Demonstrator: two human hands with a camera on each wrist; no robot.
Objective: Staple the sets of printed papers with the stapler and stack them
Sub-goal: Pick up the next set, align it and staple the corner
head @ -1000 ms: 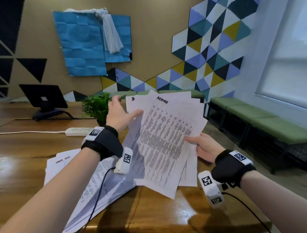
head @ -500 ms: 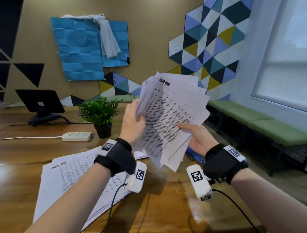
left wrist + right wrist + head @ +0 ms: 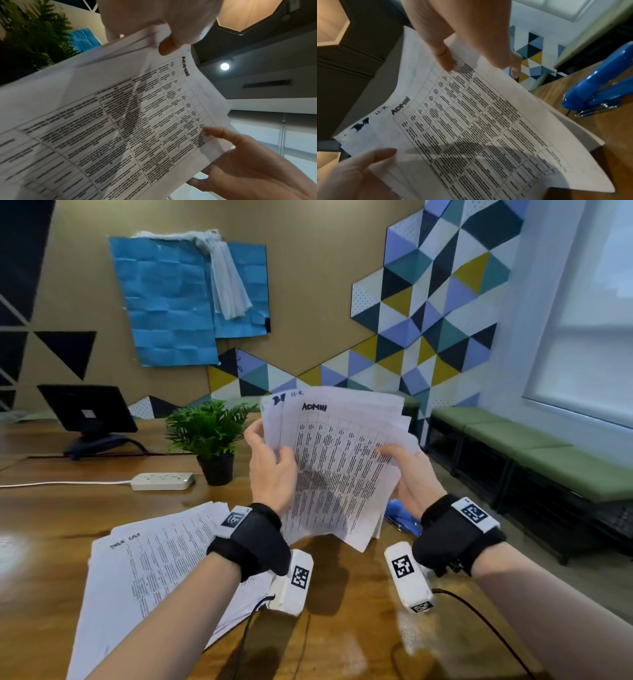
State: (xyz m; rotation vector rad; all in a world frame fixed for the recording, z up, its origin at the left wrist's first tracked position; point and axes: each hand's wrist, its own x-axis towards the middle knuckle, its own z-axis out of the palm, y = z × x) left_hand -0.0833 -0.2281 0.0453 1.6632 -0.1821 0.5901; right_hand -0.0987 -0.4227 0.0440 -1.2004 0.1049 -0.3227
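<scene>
Above the table (image 3: 342,594) both hands, left hand (image 3: 272,470) and right hand (image 3: 411,474), pinch the fanned papers (image 3: 337,463), which need squaring edge-down before the stapler (image 3: 597,86) bites

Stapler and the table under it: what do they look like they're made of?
Stapler: glossy blue shell, probably plastic or painted metal; it shows soft highlights. The bare silvery jaw at its front looks like metal. Table: brown wood grain with a shiny lacquered finish that reflects window light; solid wood or veneer, I cannot tell.
</scene>
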